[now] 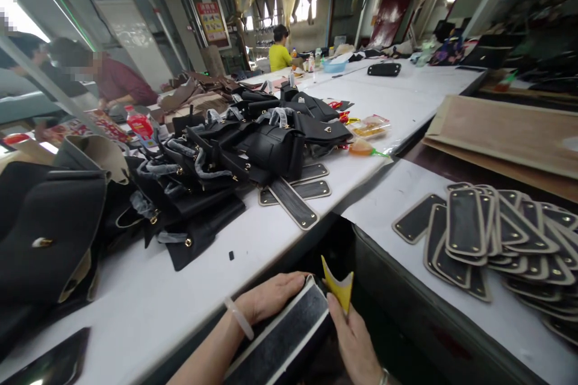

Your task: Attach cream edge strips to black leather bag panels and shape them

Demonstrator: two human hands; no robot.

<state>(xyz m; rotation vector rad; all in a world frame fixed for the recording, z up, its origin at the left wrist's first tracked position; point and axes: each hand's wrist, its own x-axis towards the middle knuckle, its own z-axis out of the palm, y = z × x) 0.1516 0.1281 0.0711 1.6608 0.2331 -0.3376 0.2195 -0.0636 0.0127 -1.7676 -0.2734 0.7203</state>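
Low in front of me is a black leather piece with pale edges, a long strip facing up; its lower end runs out of view. My left hand, with a pale bangle on the wrist, holds its far left edge, the fingertips bent over the end corner. My right hand is closed on a yellow notched piece, thin and stiff-looking, which sticks up past the thumb. That thumb lies close to the leather piece's right corner. The right fingers behind the yellow piece are hidden.
Black handbags with wrapped handles are heaped on the white table. Black panels with pale borders are piled on the right table. A phone-like dark slab lies lower left. Co-workers sit farther back. A dark gap separates the tables.
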